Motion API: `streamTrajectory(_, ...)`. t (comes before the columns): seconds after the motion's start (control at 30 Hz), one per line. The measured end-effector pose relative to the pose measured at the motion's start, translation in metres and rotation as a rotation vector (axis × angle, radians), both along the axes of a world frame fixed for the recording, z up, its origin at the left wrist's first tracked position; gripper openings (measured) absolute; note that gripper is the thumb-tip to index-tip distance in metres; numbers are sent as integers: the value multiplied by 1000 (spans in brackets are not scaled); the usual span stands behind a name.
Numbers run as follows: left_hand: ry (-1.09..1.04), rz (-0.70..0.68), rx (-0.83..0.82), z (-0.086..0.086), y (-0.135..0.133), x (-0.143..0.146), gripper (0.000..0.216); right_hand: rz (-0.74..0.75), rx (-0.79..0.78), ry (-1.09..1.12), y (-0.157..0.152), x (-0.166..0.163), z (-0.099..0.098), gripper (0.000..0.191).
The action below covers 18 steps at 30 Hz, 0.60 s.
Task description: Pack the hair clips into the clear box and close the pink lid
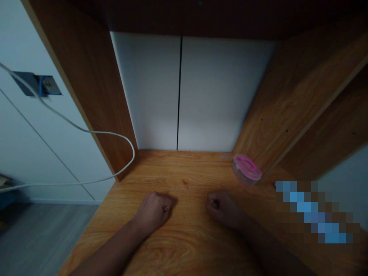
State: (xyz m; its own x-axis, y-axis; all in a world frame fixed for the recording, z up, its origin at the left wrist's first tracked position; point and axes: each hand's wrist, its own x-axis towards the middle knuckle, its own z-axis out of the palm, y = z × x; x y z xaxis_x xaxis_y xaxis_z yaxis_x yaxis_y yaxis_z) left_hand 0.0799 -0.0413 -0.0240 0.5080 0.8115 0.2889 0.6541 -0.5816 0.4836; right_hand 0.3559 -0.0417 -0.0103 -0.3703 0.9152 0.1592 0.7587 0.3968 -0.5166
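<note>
My left hand (155, 209) is closed in a fist and rests on the wooden desktop (184, 180). To its right, a short gap away, my right hand (224, 207) is curled into a fist too, with a small dark hollow showing between thumb and fingers. Nothing shows in either fist. Beyond my right hand stands a clear plastic container with a pink lid and handle (246, 168), close to the right side panel and apart from the hand.
A white cable (109, 133) loops in from the left over the desk's left panel (92, 84). An opened wall socket (51, 85) shows at left. White panels (212, 96) back the desk. A blurred-out bluish patch (313, 214) lies at right.
</note>
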Motion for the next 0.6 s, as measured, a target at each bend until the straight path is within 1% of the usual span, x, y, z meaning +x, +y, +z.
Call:
streamTrajectory(0.4, 9, 20, 2, 1, 0, 0, 27, 5, -19, 5, 1, 1, 0, 27)
streamTrajectory(0.6, 3, 8, -6, 1, 1, 1, 25, 5, -21, 9, 1, 1, 0, 27)
